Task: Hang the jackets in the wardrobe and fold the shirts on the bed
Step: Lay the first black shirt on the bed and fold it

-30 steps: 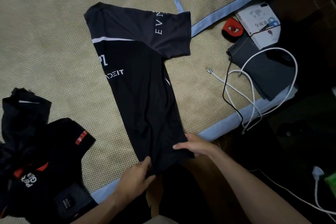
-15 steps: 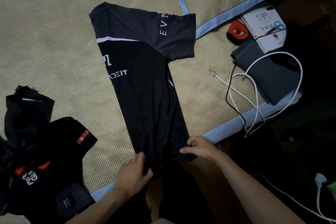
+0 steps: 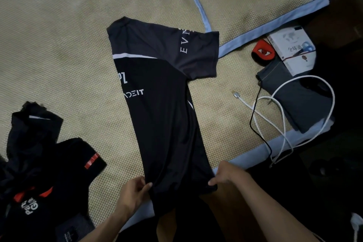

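Head view: on the woven straw bed mat (image 3: 59, 49), the left hand (image 3: 134, 187) and right hand (image 3: 225, 173) now pinch both hem corners of the half-folded black short-sleeved shirt (image 3: 163, 112), fingers curled, having shifted from resting there, seemingly ready for the next fold.

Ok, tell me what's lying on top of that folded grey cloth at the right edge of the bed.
On the grey cloth lie loops of a white cable, a thin black cable and a white box's corner. What is beneath the cloth is covered.

Bare mat (image 3: 59, 49) left of shirt (image 3: 165, 116); cables (image 3: 279, 124) crowd right.
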`<state>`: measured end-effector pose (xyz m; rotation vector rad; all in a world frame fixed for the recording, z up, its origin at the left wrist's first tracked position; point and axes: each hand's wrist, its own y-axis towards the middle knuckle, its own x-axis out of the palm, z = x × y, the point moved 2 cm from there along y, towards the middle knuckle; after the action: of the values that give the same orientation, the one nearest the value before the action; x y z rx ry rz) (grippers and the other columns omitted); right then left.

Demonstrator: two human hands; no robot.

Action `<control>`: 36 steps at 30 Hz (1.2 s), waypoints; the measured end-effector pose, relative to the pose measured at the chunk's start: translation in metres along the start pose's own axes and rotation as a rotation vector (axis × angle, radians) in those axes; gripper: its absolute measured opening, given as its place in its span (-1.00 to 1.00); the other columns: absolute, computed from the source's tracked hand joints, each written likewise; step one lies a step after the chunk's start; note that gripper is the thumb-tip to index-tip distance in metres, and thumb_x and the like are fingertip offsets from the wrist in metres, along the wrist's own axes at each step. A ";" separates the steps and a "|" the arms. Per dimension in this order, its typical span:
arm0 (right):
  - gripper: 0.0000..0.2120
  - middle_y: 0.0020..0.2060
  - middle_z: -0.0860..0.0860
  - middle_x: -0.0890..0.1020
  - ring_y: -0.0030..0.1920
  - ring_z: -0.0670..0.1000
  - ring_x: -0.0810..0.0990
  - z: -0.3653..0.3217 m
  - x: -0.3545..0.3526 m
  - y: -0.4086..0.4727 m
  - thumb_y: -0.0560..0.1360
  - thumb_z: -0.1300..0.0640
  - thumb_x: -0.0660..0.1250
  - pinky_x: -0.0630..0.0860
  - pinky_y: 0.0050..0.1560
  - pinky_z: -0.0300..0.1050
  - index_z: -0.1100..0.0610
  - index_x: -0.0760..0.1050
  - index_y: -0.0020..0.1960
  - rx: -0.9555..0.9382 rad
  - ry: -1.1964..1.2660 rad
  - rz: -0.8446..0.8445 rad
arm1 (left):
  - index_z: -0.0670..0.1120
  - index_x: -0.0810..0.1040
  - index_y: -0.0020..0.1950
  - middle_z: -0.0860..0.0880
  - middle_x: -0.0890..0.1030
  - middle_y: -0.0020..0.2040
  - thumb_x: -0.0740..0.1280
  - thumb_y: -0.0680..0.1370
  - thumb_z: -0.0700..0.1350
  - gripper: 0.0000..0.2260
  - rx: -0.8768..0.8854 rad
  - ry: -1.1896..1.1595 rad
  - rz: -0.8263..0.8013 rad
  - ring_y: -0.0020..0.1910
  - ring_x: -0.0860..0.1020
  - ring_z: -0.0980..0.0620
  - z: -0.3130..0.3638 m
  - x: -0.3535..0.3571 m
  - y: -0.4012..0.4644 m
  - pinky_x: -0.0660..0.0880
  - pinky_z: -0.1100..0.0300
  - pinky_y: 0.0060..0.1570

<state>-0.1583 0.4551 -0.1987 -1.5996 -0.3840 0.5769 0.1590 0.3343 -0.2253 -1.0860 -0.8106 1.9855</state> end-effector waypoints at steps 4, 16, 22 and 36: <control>-0.42 -0.18 -0.01 0.61 -0.06 0.09 0.65 -0.037 -0.046 0.002 0.33 -0.50 0.34 0.55 -0.07 -0.07 0.05 0.48 -0.19 -0.003 -0.131 0.265 | 0.05 0.53 -0.30 0.13 0.65 -0.36 0.36 0.51 0.18 -0.72 -0.065 0.202 -0.025 -0.37 0.58 0.22 0.012 -0.021 0.003 0.51 0.17 -0.29; -0.89 -0.22 -0.04 0.73 -0.13 0.01 0.71 -0.120 -0.154 0.070 0.40 0.10 0.51 0.65 0.07 0.13 0.05 0.65 -0.08 -0.330 0.557 0.553 | -0.03 0.48 0.28 0.02 0.49 0.31 0.25 0.45 0.00 -0.60 0.695 0.657 0.501 0.26 0.50 -0.02 0.209 -0.109 0.178 0.41 0.00 0.25; -0.65 0.19 0.28 0.65 0.20 0.20 0.65 -0.120 -0.203 0.078 0.47 0.25 0.35 0.51 0.31 0.06 0.30 0.53 0.25 -0.539 1.611 0.035 | -0.05 0.16 0.62 -0.01 0.13 0.64 0.07 0.58 0.13 -0.38 0.652 0.620 0.630 0.62 0.11 -0.01 0.305 -0.134 0.274 0.01 -0.21 0.56; -0.57 0.11 0.00 0.73 0.08 0.05 0.73 -0.204 -0.275 0.102 0.40 0.05 0.48 0.64 0.19 0.14 0.05 0.62 0.27 -0.438 2.152 1.004 | 0.11 0.02 0.64 -0.25 0.03 0.63 0.01 0.63 0.20 -0.42 0.573 0.734 0.613 0.59 -0.01 -0.38 0.345 -0.081 0.311 -0.14 -0.50 0.40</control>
<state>-0.2747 0.1219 -0.2530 -1.8236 2.0267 -0.7853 -0.2025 0.0367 -0.2823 -1.6398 0.5044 1.8456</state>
